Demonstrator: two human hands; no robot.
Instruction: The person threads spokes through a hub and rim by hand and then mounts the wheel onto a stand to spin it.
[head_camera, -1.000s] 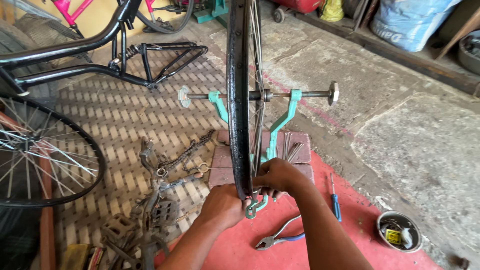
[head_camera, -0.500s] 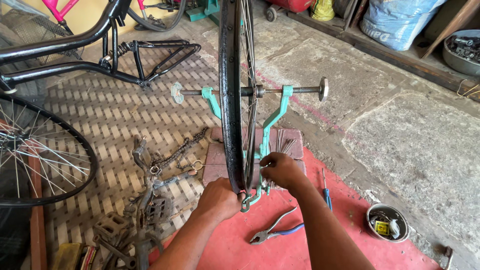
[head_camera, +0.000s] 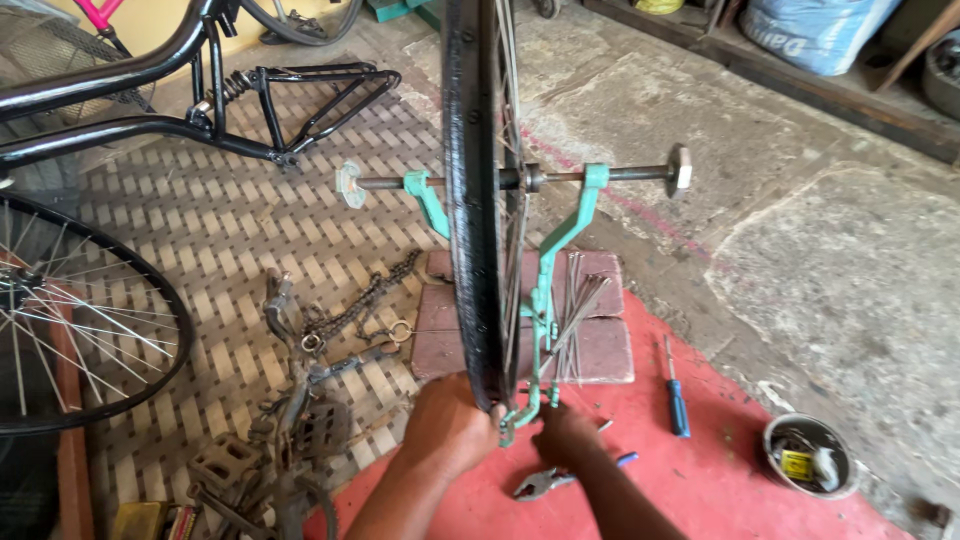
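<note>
A black bicycle wheel (head_camera: 478, 200) stands upright in a green stand (head_camera: 560, 270) on the floor, its axle resting across the stand's two arms. The left hand (head_camera: 450, 425) is closed around the bottom of the rim, while the right hand (head_camera: 565, 432) sits curled at the foot of the stand just beside it; what it grips cannot be told. Pliers (head_camera: 545, 482) and a blue screwdriver (head_camera: 676, 392) lie on the red mat (head_camera: 720, 500), with a bundle of spokes (head_camera: 578, 315), a chain (head_camera: 365, 300) and pedals (head_camera: 225, 462) near.

Even soft daylight on my feed, no glare; faint shadows on the floor (head_camera: 830, 260), sharp centre, slight edge warp.
</note>
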